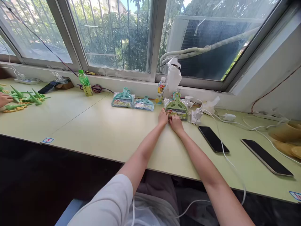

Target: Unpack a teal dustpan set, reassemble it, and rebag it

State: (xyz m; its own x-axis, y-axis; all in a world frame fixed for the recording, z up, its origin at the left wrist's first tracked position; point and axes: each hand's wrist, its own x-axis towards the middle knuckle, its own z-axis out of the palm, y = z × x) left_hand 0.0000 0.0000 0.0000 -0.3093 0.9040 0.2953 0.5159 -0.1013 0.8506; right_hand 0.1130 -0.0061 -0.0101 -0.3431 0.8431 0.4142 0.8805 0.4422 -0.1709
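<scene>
A green mini dustpan and brush set (176,105) in clear packaging stands upright near the back of the table, with other coloured handles showing behind its own. My left hand (162,117) is closed at its lower left edge. Beside it my right hand (176,123) has its fingers curled against the bottom front of the same set. The fingertips of both hands nearly meet, and just what they pinch is partly hidden. To the left stand two teal packaged sets, a larger dustpan and brush set (123,99) and a smaller one (144,104).
A drink bottle (160,91) and a green-labelled bottle (85,84) stand along the window. Right of my hands lie chargers with white cables (196,116), a phone (213,139) and a tablet-like device (265,157). Another person's hand (5,99) touches green and yellow pieces (22,99) at far left.
</scene>
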